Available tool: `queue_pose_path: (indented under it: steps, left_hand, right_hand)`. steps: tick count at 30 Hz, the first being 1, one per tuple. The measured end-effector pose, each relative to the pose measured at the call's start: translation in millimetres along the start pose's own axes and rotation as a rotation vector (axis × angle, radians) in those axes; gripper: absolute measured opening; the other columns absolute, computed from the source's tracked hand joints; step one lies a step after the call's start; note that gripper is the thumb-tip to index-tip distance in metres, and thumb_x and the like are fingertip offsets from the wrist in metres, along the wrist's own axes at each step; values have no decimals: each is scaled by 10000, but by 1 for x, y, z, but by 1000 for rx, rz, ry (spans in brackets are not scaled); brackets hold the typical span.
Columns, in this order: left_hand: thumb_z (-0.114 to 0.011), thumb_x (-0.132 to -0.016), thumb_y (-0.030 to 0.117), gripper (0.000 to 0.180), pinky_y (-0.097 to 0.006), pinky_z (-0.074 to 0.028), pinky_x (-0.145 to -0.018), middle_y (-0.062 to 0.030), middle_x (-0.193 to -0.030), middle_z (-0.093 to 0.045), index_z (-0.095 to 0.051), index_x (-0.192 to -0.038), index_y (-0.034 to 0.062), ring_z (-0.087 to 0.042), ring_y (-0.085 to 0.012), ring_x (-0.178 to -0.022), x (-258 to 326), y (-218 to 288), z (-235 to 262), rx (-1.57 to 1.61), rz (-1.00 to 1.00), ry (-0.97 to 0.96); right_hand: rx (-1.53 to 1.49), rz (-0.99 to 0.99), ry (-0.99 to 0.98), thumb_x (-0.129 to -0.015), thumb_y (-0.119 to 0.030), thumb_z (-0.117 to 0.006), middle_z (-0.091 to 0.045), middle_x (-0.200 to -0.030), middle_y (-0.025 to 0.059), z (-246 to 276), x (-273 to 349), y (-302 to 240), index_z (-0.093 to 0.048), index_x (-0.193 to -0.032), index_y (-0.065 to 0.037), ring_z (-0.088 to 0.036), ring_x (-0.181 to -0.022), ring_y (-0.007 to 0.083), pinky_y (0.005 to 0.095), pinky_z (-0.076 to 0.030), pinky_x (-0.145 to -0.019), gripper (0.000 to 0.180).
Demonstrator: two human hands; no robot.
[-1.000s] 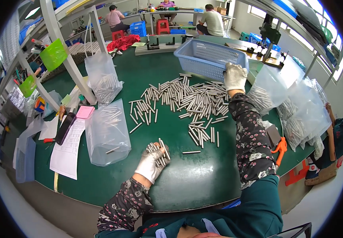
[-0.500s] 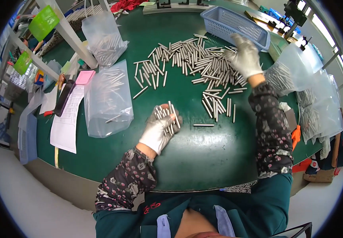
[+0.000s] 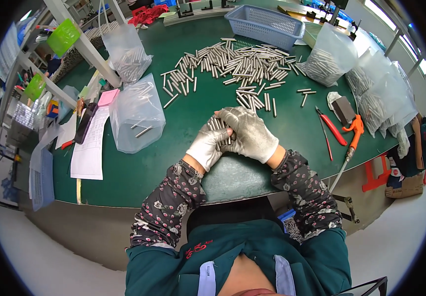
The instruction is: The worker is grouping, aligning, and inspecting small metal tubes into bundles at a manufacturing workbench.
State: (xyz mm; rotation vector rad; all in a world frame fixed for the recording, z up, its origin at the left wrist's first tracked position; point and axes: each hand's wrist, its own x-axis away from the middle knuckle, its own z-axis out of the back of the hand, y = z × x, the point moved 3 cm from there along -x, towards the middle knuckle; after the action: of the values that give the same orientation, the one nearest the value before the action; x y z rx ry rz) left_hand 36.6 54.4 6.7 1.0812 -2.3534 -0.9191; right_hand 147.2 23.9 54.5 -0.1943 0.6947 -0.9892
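Note:
My left hand (image 3: 207, 146), in a white glove, is closed round a bundle of short metal pins (image 3: 217, 125) near the table's front edge. My right hand (image 3: 250, 134), gloved as well, cups the same bundle from the right, its fingers bent over the far ends. The glove hides part of the bundle. Beyond both hands spreads a loose heap of the same shiny pins (image 3: 252, 64). A few pins lie apart from it, some just past my fingers.
A blue perforated basket (image 3: 265, 30) stands behind the heap. Clear bags of pins (image 3: 327, 61) line the right side. Red-handled pliers (image 3: 332, 129), a dark block (image 3: 343, 109) and an orange air gun (image 3: 355, 130) lie at right. A clear bag (image 3: 136, 116) and paper sheets (image 3: 88, 153) are left.
My right hand has come back from the far right of the heap and closed against the left hand's bundle. The view has shifted, showing more of the table's right side.

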Motion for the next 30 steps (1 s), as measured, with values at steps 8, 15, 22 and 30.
queue_pose_path:
  steps: [8,15,22,30]
  left_hand:
    - [-502,-792,-3,302,-329,-504,-782,-84,-1011,-563,-463,-1090,23,-577,-211,-913,4,2,14,23,98,-105]
    - [-550,-780,5,313,-293,-502,-757,-64,-993,-563,-469,-1081,29,-579,-176,-894,4,2,6,-38,122,-13]
    - [-590,-735,-28,384,-255,-477,-731,-36,-977,-530,-444,-1078,65,-560,-144,-845,7,7,-11,-286,-48,-13]
    - [-557,-698,-112,352,-200,-479,-480,-7,-856,-479,-439,-970,78,-493,-73,-708,-2,7,10,-646,-294,-63]
  right_hand:
    - [19,190,11,-642,-330,-700,-511,-1099,168,-4,-2,-6,-443,-1164,-26,-497,-1013,325,383,-404,-849,657]
    - [-37,185,102,-630,-364,-701,-495,-1116,167,-4,-1,-12,-433,-1169,-21,-483,-1017,330,390,-390,-858,693]
    - [-146,178,180,-572,-283,-735,-468,-1139,187,0,0,-5,-394,-1207,4,-482,-1028,321,377,-362,-914,776]
    - [-532,-295,165,-714,-50,-625,-575,-766,61,-6,15,19,-564,-914,22,-547,-698,100,226,-448,-634,221]
